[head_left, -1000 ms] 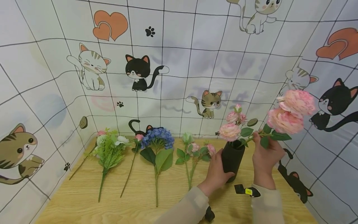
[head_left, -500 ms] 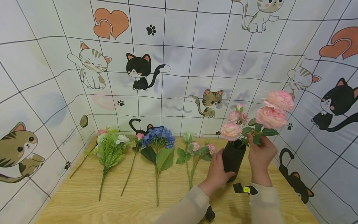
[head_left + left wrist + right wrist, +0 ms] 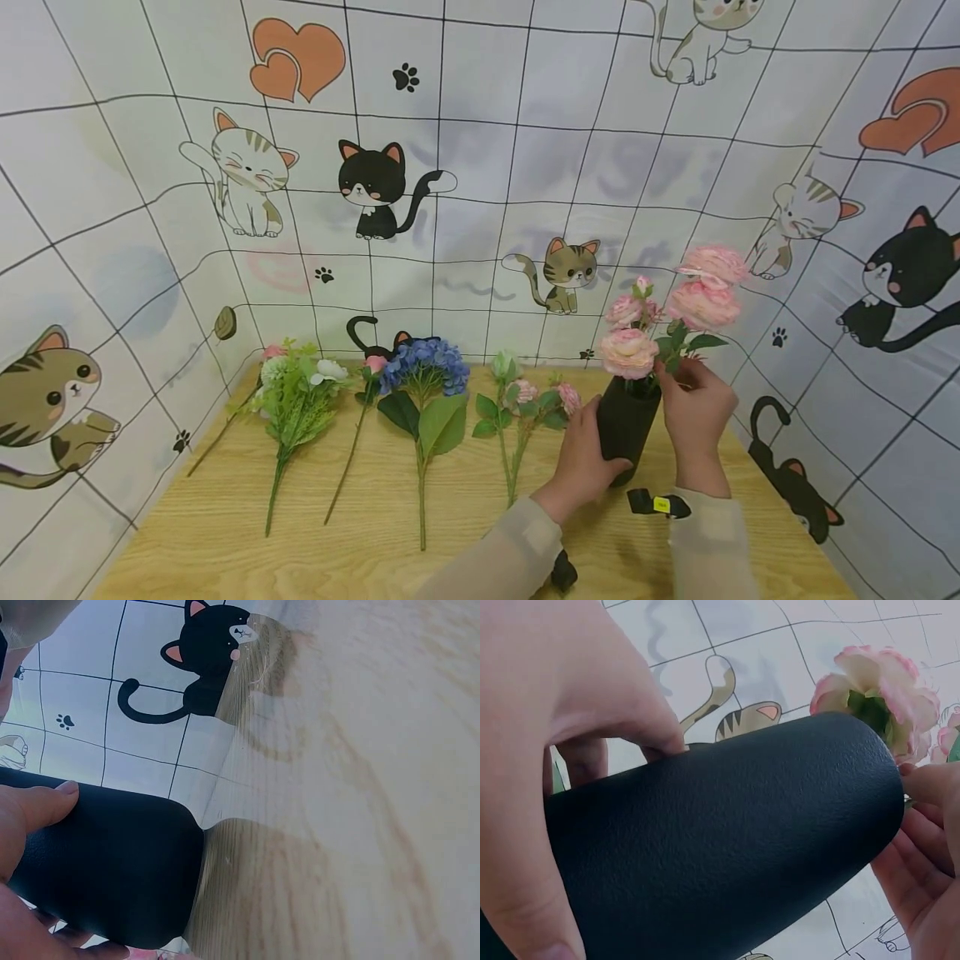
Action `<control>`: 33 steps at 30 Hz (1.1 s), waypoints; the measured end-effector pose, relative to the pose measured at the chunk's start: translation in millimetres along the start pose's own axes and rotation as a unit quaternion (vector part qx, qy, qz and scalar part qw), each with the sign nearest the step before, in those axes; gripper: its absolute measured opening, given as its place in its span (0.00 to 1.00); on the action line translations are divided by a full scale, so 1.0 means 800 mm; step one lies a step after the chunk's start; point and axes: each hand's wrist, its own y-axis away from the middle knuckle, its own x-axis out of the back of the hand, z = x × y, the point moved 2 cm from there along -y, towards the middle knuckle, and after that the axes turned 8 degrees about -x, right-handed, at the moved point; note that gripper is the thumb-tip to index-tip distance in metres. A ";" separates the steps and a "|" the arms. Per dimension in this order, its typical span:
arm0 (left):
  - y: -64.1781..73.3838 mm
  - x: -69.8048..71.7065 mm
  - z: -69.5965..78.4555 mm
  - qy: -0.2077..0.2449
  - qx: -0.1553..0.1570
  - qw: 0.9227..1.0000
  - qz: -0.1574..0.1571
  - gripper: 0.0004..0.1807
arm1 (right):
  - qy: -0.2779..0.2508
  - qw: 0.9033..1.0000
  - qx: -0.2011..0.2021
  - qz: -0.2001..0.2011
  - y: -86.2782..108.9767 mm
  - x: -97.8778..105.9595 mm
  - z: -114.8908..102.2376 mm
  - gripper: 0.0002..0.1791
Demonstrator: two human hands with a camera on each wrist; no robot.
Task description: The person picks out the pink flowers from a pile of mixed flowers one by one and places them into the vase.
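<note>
Left hand (image 3: pixel 585 462) clamped round the black vase (image 3: pixel 628 429) on the desk (image 3: pixel 360 550); right hand (image 3: pixel 699 412) pinching the two-headed pink flower (image 3: pixel 705 305) beside its mouth. Leaning, top-heavy, the flower could tip the vase if the left grip slackened.

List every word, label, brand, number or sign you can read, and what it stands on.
No text is legible.
Yellow label on the black mount by the right sleeve: too small to read.
Faint purplish marks on the cat-print wall: too blurred to read.
Black vase: no lettering visible.
</note>
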 end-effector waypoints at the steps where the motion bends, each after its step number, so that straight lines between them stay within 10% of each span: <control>1: 0.000 0.000 0.000 0.000 0.000 1.000 0.000 0.56 | 0.007 1.000 -0.001 -0.002 0.000 0.000 0.001 0.12; 24: -0.002 -0.005 -0.002 -0.010 -0.010 1.000 0.003 0.56 | -0.014 0.994 -0.049 -0.099 -0.005 0.004 0.012 0.28; 33: -0.002 -0.004 -0.005 -0.009 0.001 1.000 0.004 0.56 | -0.014 0.961 -0.129 -0.246 -0.012 0.005 0.022 0.43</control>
